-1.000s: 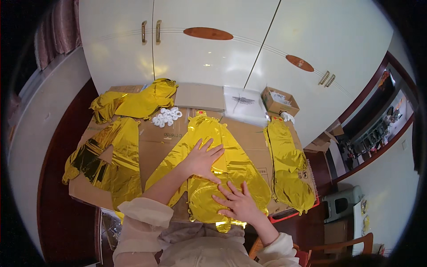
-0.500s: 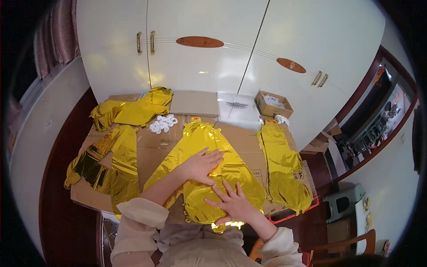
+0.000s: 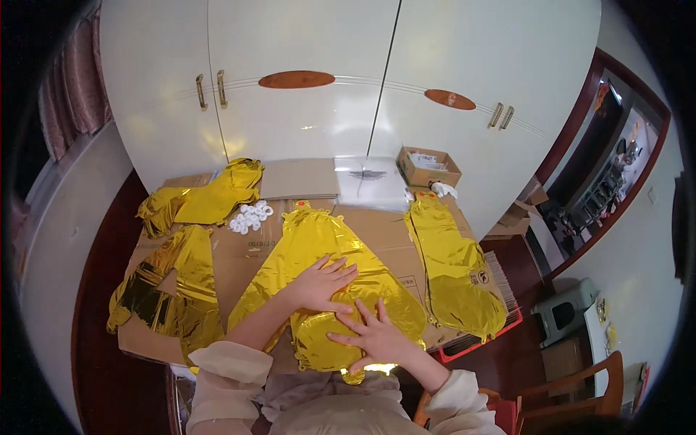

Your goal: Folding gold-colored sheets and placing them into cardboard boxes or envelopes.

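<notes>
A flat gold foil balloon lies in front of me on the cardboard, its lower part folded over itself. My left hand rests flat on its middle, fingers stretched toward the right. Just below and to the right, my right hand lies spread on the folded part, its fingertips close to the left hand. Both hands are open and press on the foil without gripping it. More gold foil balloons lie around: one at the left, a heap at the far left and a long one at the right.
Brown cardboard covers the table. A pile of white rings, a stack of clear plastic bags and a small open carton sit along the back, before white cabinet doors. A wooden chair and grey stool stand right.
My head view has shifted slightly, so the whole scene sits a little lower and to the left. Both hands stay on the balloon in nearly the same place.
</notes>
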Demonstrator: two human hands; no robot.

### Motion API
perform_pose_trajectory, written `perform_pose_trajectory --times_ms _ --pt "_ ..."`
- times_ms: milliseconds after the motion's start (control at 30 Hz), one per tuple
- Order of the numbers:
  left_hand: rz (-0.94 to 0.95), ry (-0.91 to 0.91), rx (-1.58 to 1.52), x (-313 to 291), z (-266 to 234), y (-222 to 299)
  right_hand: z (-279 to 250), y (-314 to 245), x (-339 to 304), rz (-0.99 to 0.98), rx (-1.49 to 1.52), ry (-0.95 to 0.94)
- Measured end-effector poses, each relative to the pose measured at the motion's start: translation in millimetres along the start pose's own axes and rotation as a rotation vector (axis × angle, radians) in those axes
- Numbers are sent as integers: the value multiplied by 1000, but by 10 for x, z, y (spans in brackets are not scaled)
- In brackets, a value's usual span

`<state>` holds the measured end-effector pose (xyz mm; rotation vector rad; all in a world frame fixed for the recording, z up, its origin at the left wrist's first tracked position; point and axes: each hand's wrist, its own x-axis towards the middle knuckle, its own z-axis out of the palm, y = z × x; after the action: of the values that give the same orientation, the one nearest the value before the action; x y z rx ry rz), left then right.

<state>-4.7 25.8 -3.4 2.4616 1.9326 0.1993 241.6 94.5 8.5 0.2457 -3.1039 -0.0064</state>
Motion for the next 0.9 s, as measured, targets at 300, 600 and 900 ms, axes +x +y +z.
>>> perform_pose_trajectory --times_ms 300,600,900 --pt "-5 29 -4 -38 -32 48 113 -500 -1103 905 577 658" --pt "-19 14 -10 -35 -40 50 337 -668 -1049 1187 1674 534" --pt "-13 15 -4 -18 -41 40 9 -857 -493 539 590 747"
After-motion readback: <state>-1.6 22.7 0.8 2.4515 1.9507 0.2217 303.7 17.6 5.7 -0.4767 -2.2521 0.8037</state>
